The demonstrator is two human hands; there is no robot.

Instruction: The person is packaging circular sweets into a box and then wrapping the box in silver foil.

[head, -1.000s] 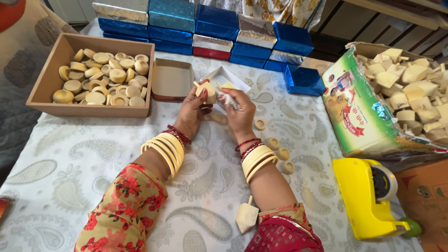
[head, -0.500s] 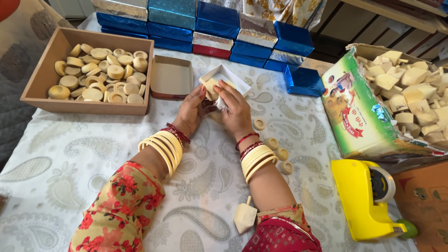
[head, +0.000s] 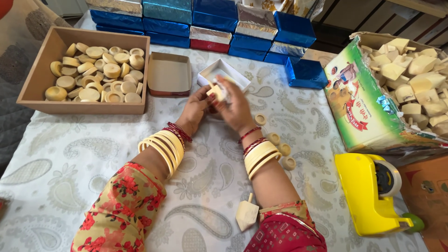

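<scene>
Both hands meet mid-table: left hand [head: 195, 109] and right hand [head: 237, 108] together grasp a small wooden piece [head: 216, 91], just in front of an open white box [head: 224, 73]. Blue and silver foil boxes [head: 205, 23] stacked along far edge. Wooden tray [head: 32, 79] of discs at far left corner. Green printed carton [head: 364, 109] and yellow tape dispenser [head: 368, 193] at right edge.
</scene>
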